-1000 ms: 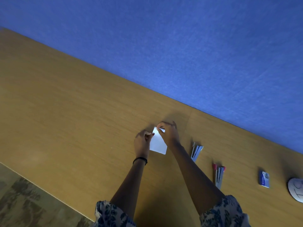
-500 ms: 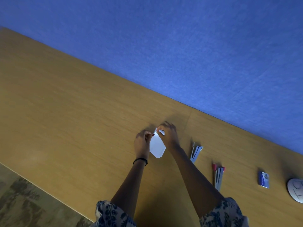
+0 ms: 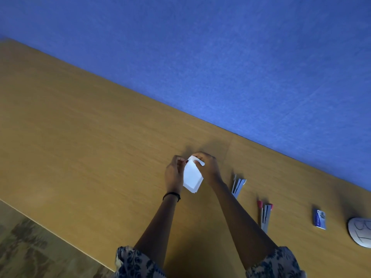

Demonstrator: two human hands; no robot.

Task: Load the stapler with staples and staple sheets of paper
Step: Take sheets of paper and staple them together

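Observation:
A small stack of white paper sheets (image 3: 192, 176) is held between both hands just above the wooden table (image 3: 84, 149). My left hand (image 3: 174, 173) pinches its top left edge. My right hand (image 3: 206, 167) grips the top right, where one corner curls up. To the right, a grey-blue stapler (image 3: 238, 185) lies opened out on the table. Farther right lies a second opened stapler with red ends (image 3: 265, 216). A small blue staple box (image 3: 319, 219) lies beyond it.
A white rounded object with dark lines (image 3: 360, 233) sits at the right edge. A blue wall (image 3: 220, 57) runs along the table's far side. Patterned floor (image 3: 30, 249) shows past the table's near left edge.
The paper stack has turned and lifted from lying flat to standing more upright between my hands. My hands stayed in nearly the same spot.

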